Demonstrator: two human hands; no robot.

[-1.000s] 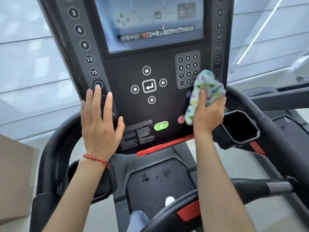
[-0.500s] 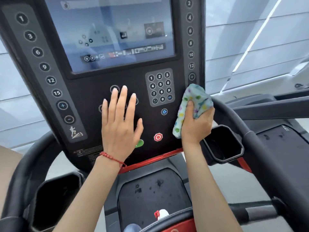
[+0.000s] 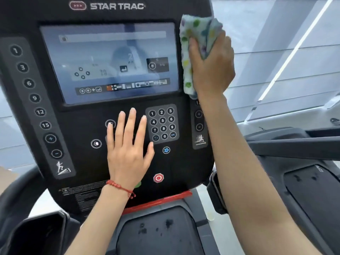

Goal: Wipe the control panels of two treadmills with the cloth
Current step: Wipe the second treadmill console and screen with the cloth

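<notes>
A black treadmill control panel [image 3: 82, 162] fills the head view, with a lit screen [image 3: 110, 61], a number keypad [image 3: 162, 124] and a red stop button [image 3: 158, 178]. My right hand [image 3: 211, 69] grips a white cloth with coloured dots [image 3: 191, 39] and presses it against the panel's upper right edge, beside the screen. My left hand [image 3: 128, 150] lies flat on the panel's middle with fingers spread, covering the arrow buttons; a red bracelet is on its wrist.
A second treadmill [image 3: 312, 181] stands to the right. Black curved handlebars and cup holders [image 3: 42, 234] flank the panel below. A dark tray [image 3: 158, 232] sits under the red strip. Pale window blinds lie behind.
My right hand has slid the cloth up from beside the keypad to the panel's upper right edge. My left hand moved from the panel's left side to its middle. The view tilted up.
</notes>
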